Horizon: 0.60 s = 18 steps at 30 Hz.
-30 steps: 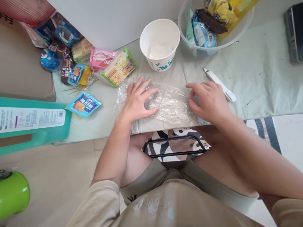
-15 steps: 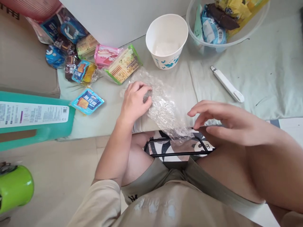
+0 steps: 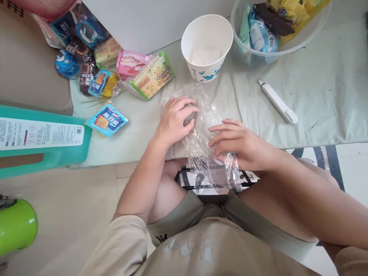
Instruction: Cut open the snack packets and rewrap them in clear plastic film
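A crumpled clear plastic bag lies across the front edge of the cloth-covered surface, its lower end hanging over my lap. My left hand is curled on the bag's left side, with film under the fingertips. My right hand rests on the right side of the bag, fingers apart and slightly bent; some film drapes by its thumb. Just beyond the bag stands a white paper cup with blue print, upright. To its left lies a green-edged cracker pack.
A white utility knife lies to the right. Behind is a clear plastic bowl of wrapped snacks. At left are a blue snack packet, a pink packet, several other packets and a teal container. A green bin stands on the floor.
My right hand has moved left and onto the plastic bag. My left hand has shifted a little right, and the bag has bunched up and hangs lower over my lap.
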{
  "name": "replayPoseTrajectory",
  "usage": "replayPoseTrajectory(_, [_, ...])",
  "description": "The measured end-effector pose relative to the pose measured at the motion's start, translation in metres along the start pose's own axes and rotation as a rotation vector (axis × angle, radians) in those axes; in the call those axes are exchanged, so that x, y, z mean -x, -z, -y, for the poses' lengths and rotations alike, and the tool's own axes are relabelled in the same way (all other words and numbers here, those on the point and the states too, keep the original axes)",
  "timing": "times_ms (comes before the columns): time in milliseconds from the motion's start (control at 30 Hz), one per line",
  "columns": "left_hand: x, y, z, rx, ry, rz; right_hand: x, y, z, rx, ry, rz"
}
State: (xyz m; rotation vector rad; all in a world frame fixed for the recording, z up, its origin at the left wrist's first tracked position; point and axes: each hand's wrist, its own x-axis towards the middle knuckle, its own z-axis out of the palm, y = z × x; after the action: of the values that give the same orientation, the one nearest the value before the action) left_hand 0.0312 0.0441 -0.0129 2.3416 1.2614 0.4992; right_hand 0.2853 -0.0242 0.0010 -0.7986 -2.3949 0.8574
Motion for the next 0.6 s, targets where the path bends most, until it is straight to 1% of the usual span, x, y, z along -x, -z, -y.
replayPoseTrajectory(67, [0.002, 0.003, -0.005, 0.118, -0.016, -0.063, -0.001, 0.005, 0.003, -0.067, -0.038, -0.023])
replayPoseTrajectory(133, [0.006, 0.007, -0.01, 0.303, -0.041, -0.073, -0.002, 0.009, 0.003, -0.088, -0.099, -0.05])
replayPoseTrajectory(200, [0.011, 0.009, -0.013, 0.495, -0.077, -0.029, -0.003, 0.012, 0.005, -0.106, -0.19, -0.095])
replayPoseTrajectory(300, [0.018, 0.006, -0.016, 0.709, -0.117, 0.046, -0.004, 0.014, 0.011, -0.133, -0.366, -0.234])
replayPoseTrajectory(400, [0.024, -0.002, -0.021, 0.845, -0.144, 0.107, -0.005, 0.012, 0.014, -0.112, -0.543, -0.371])
replayPoseTrajectory(467, [0.028, -0.006, -0.026, 0.88, -0.181, 0.139, -0.006, 0.01, 0.012, -0.116, -0.629, -0.414])
replayPoseTrajectory(500, [0.029, -0.008, -0.03, 0.874, -0.176, 0.14, -0.007, 0.008, 0.011, -0.122, -0.656, -0.426])
replayPoseTrajectory(533, [0.029, -0.01, -0.034, 0.86, -0.133, 0.13, -0.008, 0.006, 0.009, -0.129, -0.674, -0.432])
replayPoseTrajectory(567, [0.029, -0.012, -0.039, 0.845, -0.05, 0.107, -0.01, 0.005, 0.007, -0.134, -0.688, -0.431])
replayPoseTrajectory(600, [0.028, -0.013, -0.043, 0.834, 0.064, 0.075, -0.011, 0.004, 0.006, -0.141, -0.703, -0.425])
